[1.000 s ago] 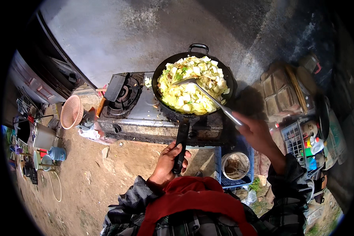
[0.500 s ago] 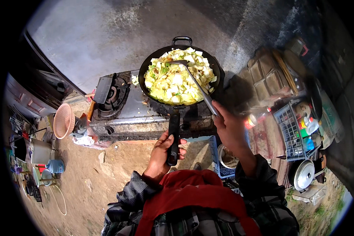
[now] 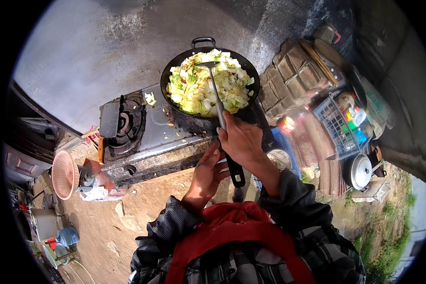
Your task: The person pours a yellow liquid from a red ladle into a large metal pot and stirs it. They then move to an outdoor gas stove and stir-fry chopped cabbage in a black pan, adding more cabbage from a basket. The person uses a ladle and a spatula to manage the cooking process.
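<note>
A black wok [image 3: 164, 90] heaped with chopped cabbage [image 3: 194, 87] stands on the stove, its long black handle [image 3: 235, 170] pointing toward me. My right hand [image 3: 244, 142] is closed round the shaft of a metal spatula [image 3: 215, 85], crossing above the wok handle. The spatula's blade rests on the cabbage near the far side of the wok. Just left of the handle is my left hand [image 3: 206, 173], its fingers apart and loosely bent. Its fingertips are close to the handle; whether they touch it is unclear.
A cleaver [image 3: 110, 120] with a wooden handle lies by the left burner [image 3: 125, 122]. A pink basket [image 3: 65, 174] stands left of the stove. At right are stacked bricks [image 3: 288, 75], a blue crate [image 3: 327, 123] of bottles and a lidded pot [image 3: 361, 171].
My left hand has loosened from the wok handle. My right hand has moved left and nearer the handle with the spatula, now more upright. The wok handle has swung right in view.
</note>
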